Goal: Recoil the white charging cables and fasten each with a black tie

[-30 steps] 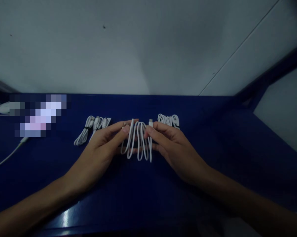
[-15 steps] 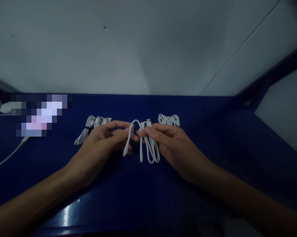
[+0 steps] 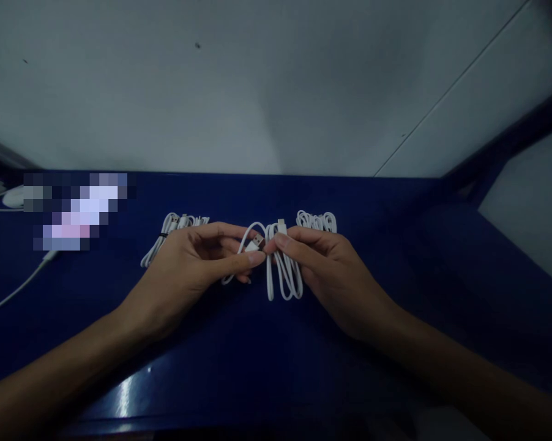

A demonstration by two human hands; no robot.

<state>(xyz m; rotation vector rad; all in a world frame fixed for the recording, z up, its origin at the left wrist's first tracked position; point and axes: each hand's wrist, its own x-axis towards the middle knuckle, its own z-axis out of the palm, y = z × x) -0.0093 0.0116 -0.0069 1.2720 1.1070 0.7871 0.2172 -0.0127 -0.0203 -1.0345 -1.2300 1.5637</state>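
Loops now gathered rightward above blue table (image 3: 276,361), grey wall (image 3: 212,92) behind.

1. Counter (image 3: 276,367): carries every item listed; a wall (image 3: 257,92) stands behind its far edge.
2. Looped cable (image 3: 283,275): centre of the counter, between the left hand (image 3: 188,269) and the right hand (image 3: 335,275).
3. Left cable bundle (image 3: 166,236): on the counter, behind and left of the left hand.
4. Right cable bundle (image 3: 316,220): on the counter, just behind the right hand.
5. Loose cord (image 3: 19,288): far left of the counter, well apart from the bundles.
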